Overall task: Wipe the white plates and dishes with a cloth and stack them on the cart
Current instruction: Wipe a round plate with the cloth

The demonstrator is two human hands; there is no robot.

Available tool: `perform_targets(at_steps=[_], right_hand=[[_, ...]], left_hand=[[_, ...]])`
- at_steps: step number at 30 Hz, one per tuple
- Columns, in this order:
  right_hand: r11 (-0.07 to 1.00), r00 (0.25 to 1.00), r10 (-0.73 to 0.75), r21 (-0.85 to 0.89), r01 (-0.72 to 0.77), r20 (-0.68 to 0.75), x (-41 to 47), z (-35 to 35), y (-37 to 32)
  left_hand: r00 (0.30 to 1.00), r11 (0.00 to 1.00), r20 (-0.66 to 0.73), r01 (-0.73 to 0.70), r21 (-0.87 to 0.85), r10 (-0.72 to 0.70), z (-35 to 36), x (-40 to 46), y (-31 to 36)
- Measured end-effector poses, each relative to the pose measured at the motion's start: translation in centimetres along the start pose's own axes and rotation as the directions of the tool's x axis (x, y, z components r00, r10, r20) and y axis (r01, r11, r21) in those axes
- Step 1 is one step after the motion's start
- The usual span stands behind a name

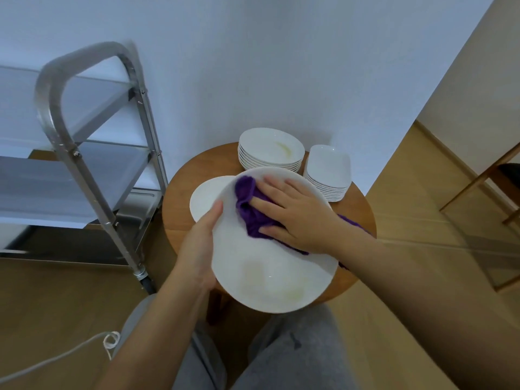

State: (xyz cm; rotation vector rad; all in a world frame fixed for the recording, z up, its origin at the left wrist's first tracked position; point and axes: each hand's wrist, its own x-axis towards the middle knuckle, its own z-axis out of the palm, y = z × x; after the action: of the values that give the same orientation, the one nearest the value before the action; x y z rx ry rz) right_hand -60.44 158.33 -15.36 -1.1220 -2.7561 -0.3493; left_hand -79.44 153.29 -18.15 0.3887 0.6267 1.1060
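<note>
Head view, looking down over grey-trousered knees (295, 358) at the bottom of the frame. In the centre, holding a large white plate (270, 266) tilted above a round wooden table (363, 209): left hand (198, 249) gripping the plate's left rim, thumb lying along the edge, remaining fingers hidden behind it. Right hand (295, 215) pressing a purple cloth (250, 209) flat against the upper part of the plate's face, fingers straight and spread, cloth bunching out past the fingertips to the left and trailing off behind the wrist to the right. Showing faint yellowish smears on the plate's lower part.

Lying just behind and left of the held plate, partly covered by it, another flat white plate (208, 198) on the table. Standing at the back of the table, above centre, a stack of round white dishes (270, 150), the top one carrying a yellowish streak. Standing just to the right of that, a stack of squarish white dishes (329, 173), close beside the round stack.

Filling the upper left and left of the frame, a metal cart (84, 153) with shelves and a curved handle, one wheel resting on the wooden floor (56, 299) just left of the table. Trailing across the lower left, a white cord (109, 339) with a small loop. Rising behind everything, a white wall (281, 66).
</note>
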Motion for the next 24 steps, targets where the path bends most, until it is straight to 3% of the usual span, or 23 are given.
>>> perform_targets(at_steps=[3, 7, 11, 14, 17, 20, 24], right_hand=[[0.999, 0.998, 0.045, -0.025, -0.044, 0.038, -1.7, 0.8, 1.4], [0.973, 0.976, 0.165, 0.138, -0.184, 0.142, -4.0, 3.4, -2.1], [0.814, 0.931, 0.339, 0.455, -0.361, 0.133, -4.3, 4.0, -8.3], [0.724, 0.911, 0.409, 0.592, -0.354, 0.044, -2.3, 3.5, -12.1], [0.747, 0.913, 0.408, 0.572, -0.338, 0.007, -1.3, 3.6, -13.2], [0.815, 0.972, 0.234, 0.549, -0.186, -0.018, -3.0, 3.9, -12.0], [0.986, 0.996, 0.038, 0.166, -0.025, -0.076, -6.7, 4.5, -8.5]], left_hand=[[0.997, 0.997, -0.025, -0.076, 0.013, 0.077, -0.7, -0.2, 0.2], [0.967, 0.980, -0.164, -0.182, 0.082, 0.193, -1.2, 0.3, -0.2], [0.955, 0.981, -0.224, -0.191, 0.042, 0.195, -0.8, 0.7, -1.4], [0.950, 0.988, -0.275, -0.156, 0.000, 0.150, -0.6, 0.7, -2.7], [0.934, 0.984, -0.310, -0.171, 0.055, 0.179, -1.2, 0.4, -2.8], [0.949, 0.991, -0.285, -0.133, 0.031, 0.136, -1.5, 0.1, -2.0], [0.978, 0.990, -0.169, -0.110, 0.090, 0.124, -2.0, -0.1, 0.0]])
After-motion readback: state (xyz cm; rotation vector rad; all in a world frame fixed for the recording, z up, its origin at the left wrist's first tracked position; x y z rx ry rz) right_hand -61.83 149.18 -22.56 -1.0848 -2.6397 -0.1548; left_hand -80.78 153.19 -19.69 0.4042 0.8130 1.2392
